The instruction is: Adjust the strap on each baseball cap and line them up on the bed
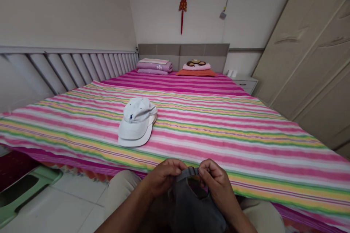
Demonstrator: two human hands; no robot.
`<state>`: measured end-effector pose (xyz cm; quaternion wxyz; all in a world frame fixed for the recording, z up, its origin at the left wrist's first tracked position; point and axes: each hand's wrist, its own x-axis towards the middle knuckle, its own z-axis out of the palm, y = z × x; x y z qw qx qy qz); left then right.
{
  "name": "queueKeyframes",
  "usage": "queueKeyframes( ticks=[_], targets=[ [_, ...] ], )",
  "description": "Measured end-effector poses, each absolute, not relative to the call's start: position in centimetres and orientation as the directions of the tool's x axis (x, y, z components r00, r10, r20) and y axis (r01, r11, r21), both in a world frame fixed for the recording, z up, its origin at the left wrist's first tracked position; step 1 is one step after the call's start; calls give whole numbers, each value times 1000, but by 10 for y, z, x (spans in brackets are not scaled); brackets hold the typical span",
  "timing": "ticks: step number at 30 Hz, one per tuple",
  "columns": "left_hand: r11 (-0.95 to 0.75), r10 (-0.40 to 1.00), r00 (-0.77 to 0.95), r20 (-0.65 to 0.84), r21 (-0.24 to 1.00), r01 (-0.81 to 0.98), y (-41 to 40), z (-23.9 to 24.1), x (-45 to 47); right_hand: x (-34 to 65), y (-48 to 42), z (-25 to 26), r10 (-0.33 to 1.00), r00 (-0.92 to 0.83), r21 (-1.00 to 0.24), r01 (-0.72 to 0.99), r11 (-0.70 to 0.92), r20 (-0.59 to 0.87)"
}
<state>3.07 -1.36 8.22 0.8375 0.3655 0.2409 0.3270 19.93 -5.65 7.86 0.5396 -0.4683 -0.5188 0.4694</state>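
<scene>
I hold a dark grey cap over my lap at the bottom of the view. My left hand and my right hand both pinch its back strap with its buckle, fingers closed on either side. Two white caps lie stacked on the striped bed sheet ahead and to the left, out of reach of both hands.
The bed fills the middle, with folded purple bedding and pillows at the headboard. A wardrobe stands on the right and a nightstand beside it. A green plastic stool sits on the tiled floor at the left.
</scene>
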Motion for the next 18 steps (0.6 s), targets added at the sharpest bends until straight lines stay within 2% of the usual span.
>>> queueKeyframes(
  ticks=[6,11,18],
  targets=[
    [497,742,653,-152,779,-383,-16,78,35,200,-59,81,977,44,-968,148,202,211],
    [516,752,643,-144,737,-437,-17,77,38,200,-58,83,960,16,-928,264,264,278],
    [498,797,552,-245,783,-372,-15,70,41,200,-54,85,950,-40,-884,357,303,309]
  ],
)
